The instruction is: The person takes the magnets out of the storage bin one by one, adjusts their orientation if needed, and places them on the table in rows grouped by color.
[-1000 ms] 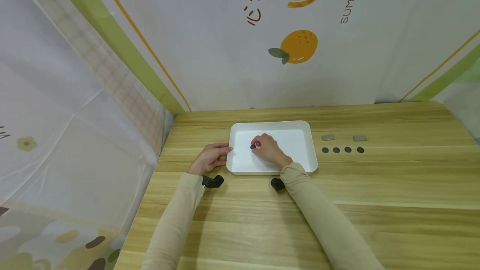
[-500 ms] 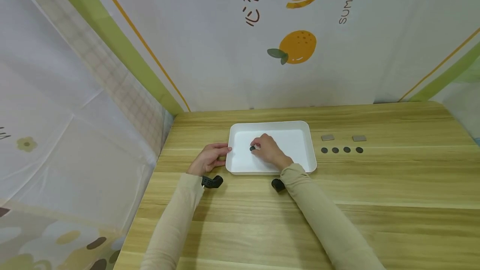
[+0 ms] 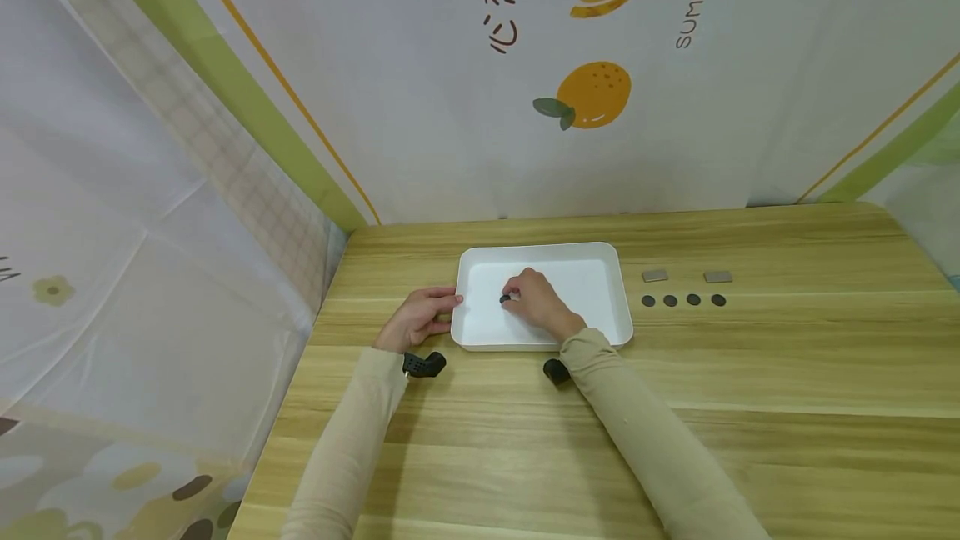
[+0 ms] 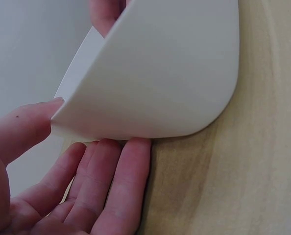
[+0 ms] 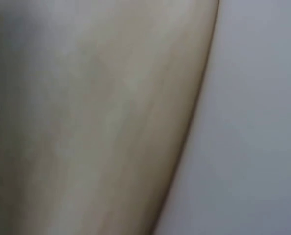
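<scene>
A shallow white tray lies on the wooden table. My left hand grips its left side. In the left wrist view the thumb is at the tray's rim and the other fingertips are at its lower edge. My right hand reaches into the tray and pinches a small dark round disc between thumb and forefinger, close over the left half of the tray floor. The right wrist view is blurred and shows only the tabletop and white tray surface.
Right of the tray, several dark discs lie in a row on the table. Behind them are two flat grey rectangular pieces, a left one and a right one. A printed white curtain hangs along the table's back edge.
The disc in my right fingers has dropped slightly toward the tray floor and shows less of its face. My left hand keeps its hold on the tray.
</scene>
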Tool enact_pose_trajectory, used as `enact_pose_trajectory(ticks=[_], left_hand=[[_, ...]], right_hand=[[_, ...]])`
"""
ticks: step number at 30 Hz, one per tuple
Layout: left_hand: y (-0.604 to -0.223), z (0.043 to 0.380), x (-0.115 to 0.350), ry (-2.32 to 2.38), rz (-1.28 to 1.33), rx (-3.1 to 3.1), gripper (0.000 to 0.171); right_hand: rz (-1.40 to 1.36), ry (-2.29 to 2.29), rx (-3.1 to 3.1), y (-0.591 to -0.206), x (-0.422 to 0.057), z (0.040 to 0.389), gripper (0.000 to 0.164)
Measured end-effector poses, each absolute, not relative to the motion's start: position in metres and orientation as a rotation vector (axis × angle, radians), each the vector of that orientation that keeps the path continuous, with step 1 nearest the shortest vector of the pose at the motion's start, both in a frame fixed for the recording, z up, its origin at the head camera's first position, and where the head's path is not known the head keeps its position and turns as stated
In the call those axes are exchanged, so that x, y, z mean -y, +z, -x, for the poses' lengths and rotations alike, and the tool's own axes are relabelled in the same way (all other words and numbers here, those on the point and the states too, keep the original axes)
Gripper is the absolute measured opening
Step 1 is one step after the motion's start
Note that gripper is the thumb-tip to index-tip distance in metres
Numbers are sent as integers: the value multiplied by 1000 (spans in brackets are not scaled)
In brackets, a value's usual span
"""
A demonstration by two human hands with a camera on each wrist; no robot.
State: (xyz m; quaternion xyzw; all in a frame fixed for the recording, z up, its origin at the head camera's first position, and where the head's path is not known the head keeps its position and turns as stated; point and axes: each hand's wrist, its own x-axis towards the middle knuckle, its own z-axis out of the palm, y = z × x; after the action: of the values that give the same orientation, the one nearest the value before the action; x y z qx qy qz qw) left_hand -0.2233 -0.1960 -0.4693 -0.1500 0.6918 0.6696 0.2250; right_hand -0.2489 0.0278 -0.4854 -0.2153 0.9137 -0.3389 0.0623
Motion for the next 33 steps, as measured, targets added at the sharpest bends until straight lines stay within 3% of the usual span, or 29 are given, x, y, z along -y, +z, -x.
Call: enact_pose_trajectory(ticks=[33], left_hand=[[-469, 223, 197, 1843, 405, -1908, 53]], right_hand=[[483, -1023, -2753, -484, -31, 248, 18]])
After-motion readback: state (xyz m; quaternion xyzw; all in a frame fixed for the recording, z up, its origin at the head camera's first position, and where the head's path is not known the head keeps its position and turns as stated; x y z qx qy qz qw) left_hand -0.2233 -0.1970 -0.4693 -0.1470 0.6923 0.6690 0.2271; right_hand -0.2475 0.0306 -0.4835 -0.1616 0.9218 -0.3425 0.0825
